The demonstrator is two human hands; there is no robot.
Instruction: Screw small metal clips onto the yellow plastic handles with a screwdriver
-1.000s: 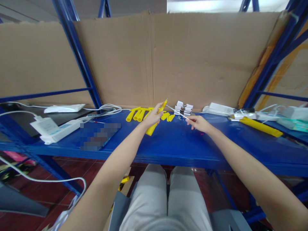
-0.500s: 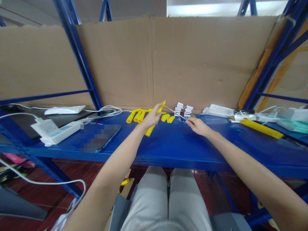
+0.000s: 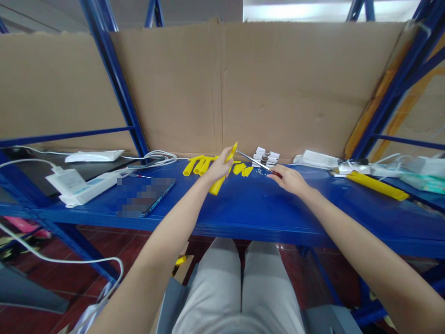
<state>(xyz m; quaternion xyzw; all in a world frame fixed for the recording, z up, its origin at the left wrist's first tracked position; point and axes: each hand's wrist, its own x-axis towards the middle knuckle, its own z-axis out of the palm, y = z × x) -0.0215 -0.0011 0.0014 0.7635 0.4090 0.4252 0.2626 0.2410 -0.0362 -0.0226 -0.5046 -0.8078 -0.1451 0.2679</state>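
Note:
My left hand [image 3: 221, 168] is closed round a yellow tube-like piece [image 3: 216, 186], whose upper end sticks out above my fingers. In my right hand [image 3: 290, 180] is a screwdriver [image 3: 255, 160] with a long metal shaft and a dark reddish handle. Its tip points left and ends close beside the top of the yellow piece; whether they touch I cannot tell. Several small yellow pieces [image 3: 243, 170] lie between my hands. Tiny metal bits [image 3: 260, 171], perhaps screws, are scattered under the shaft. Behind it stand white parts with dark curved cut-outs [image 3: 267, 156].
Several yellow tubes [image 3: 200, 166] lie left of my left hand on the blue table [image 3: 250, 208]. A tablet [image 3: 146, 197] and a white power strip [image 3: 92, 188] are farther left. On the right lies a long yellow tube [image 3: 377, 185]. Cardboard [image 3: 278, 88] stands at the back.
My right hand has shifted slightly up and to the right and its grip has turned, showing more of the screwdriver handle. My left hand has stayed nearly in place with the yellow piece.

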